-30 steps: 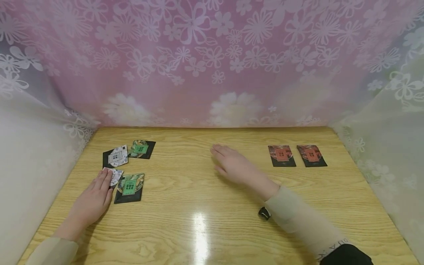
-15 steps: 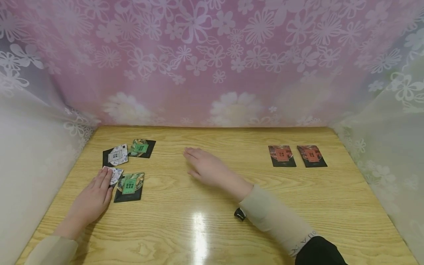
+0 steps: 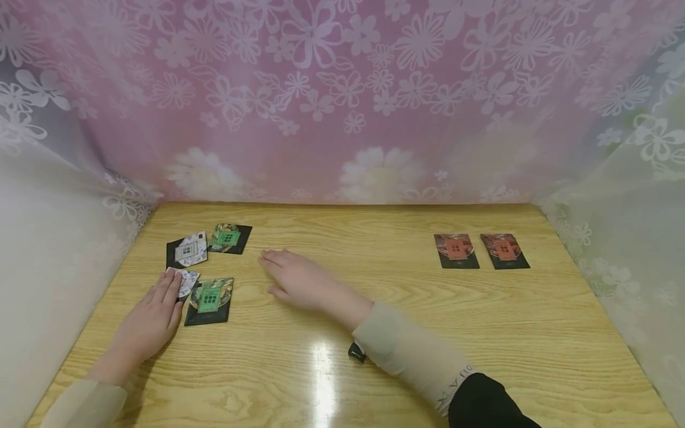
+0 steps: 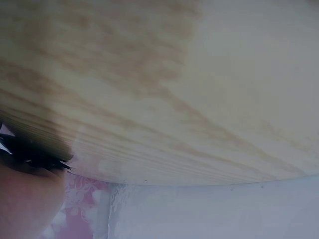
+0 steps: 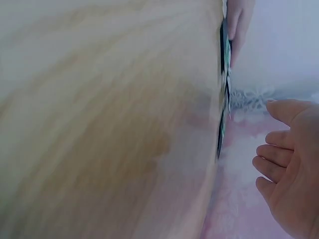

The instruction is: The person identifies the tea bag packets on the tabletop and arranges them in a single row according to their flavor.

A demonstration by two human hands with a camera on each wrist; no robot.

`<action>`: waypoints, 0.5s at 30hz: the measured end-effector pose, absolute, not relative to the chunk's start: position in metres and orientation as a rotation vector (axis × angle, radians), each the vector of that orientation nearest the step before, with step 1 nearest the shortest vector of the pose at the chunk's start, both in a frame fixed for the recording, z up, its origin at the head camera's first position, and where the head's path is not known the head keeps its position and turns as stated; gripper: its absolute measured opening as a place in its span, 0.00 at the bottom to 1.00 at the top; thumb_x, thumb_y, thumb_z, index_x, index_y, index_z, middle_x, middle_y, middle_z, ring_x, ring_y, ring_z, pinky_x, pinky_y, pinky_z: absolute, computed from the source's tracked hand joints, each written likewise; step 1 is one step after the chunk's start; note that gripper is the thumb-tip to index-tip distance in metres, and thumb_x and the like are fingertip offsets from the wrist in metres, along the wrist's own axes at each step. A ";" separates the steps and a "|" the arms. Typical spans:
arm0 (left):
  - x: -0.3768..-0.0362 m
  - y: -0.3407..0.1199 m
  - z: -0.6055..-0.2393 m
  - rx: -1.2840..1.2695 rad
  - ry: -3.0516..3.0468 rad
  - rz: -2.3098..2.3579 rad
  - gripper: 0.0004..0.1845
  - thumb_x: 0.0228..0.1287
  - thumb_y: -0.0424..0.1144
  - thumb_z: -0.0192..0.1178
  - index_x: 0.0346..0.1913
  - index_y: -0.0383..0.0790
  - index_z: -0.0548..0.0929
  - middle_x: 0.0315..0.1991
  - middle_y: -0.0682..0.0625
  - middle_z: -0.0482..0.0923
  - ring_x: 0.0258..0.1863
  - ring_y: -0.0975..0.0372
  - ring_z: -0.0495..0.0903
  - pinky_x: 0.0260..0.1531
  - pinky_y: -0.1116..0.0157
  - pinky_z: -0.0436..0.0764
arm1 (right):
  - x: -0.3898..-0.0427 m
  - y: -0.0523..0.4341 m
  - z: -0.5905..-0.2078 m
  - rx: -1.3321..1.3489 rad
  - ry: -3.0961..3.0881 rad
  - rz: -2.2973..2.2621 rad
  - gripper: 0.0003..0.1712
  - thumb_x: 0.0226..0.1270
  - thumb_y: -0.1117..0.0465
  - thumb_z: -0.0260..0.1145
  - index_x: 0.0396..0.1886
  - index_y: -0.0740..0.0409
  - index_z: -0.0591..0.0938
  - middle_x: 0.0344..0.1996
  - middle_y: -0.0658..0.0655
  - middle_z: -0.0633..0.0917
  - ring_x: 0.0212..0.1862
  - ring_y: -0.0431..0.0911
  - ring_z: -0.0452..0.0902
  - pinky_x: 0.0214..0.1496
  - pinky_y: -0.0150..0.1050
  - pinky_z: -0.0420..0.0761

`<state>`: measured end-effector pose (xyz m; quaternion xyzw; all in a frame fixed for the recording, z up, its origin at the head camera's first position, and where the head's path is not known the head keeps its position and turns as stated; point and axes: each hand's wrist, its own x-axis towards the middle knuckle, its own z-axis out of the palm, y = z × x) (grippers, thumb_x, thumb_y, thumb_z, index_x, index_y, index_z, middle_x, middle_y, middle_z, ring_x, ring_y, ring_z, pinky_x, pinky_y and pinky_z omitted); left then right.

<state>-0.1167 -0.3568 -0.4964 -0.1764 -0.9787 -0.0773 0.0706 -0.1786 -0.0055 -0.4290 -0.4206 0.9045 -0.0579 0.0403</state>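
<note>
In the head view my left hand (image 3: 144, 324) lies with straight fingers on a white-and-black sachet (image 3: 189, 280), covering much of it. Right beside that is a green-and-black sachet (image 3: 209, 302). Behind them lie another white-and-black sachet (image 3: 187, 251) and a second green one (image 3: 229, 238). My right hand (image 3: 302, 282) is over the table just right of the green sachets, holding nothing. Its fingers look relaxed in the right wrist view, where the hand (image 5: 294, 164) appears at the right edge. The left wrist view shows only part of the left hand (image 4: 30, 204) and a dark sachet edge (image 4: 35, 157).
Two red-and-black sachets, one (image 3: 456, 251) left of the other (image 3: 505, 251), lie at the back right of the wooden table (image 3: 374, 232). A pink flowered curtain (image 3: 332, 119) hangs along the back, with pale curtains at both sides.
My right hand has moved left across the table, from the middle towards the green sachets. The left hand and all the sachets have stayed where they were.
</note>
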 end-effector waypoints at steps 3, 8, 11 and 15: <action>-0.117 -0.357 -0.495 -0.535 -2.947 -0.231 0.34 0.82 0.36 0.50 0.80 0.20 0.55 0.79 0.22 0.57 0.82 0.34 0.55 0.89 0.52 0.42 | -0.174 -0.017 -0.431 -1.332 2.751 -0.122 0.40 0.86 0.46 0.55 0.86 0.60 0.59 0.85 0.58 0.61 0.85 0.52 0.58 0.90 0.46 0.55; -0.117 -0.356 -0.493 -0.533 -2.967 -0.228 0.34 0.82 0.36 0.50 0.81 0.20 0.54 0.80 0.22 0.56 0.82 0.34 0.55 0.89 0.49 0.45 | -0.166 -0.033 -0.433 -1.414 2.709 -0.033 0.40 0.86 0.45 0.55 0.86 0.60 0.58 0.85 0.58 0.62 0.86 0.51 0.58 0.90 0.45 0.56; -0.116 -0.355 -0.492 -0.530 -2.971 -0.227 0.34 0.82 0.36 0.49 0.81 0.20 0.54 0.80 0.22 0.56 0.82 0.33 0.55 0.89 0.48 0.45 | -0.161 -0.041 -0.436 -1.454 2.690 0.013 0.40 0.86 0.45 0.55 0.86 0.59 0.59 0.85 0.58 0.62 0.85 0.51 0.58 0.90 0.45 0.56; -0.115 -0.355 -0.492 -0.534 -2.965 -0.226 0.34 0.82 0.36 0.50 0.81 0.20 0.55 0.79 0.22 0.56 0.82 0.33 0.55 0.89 0.50 0.44 | -0.157 -0.051 -0.440 -1.503 2.672 0.099 0.40 0.85 0.44 0.55 0.86 0.58 0.59 0.85 0.55 0.63 0.85 0.48 0.58 0.90 0.43 0.57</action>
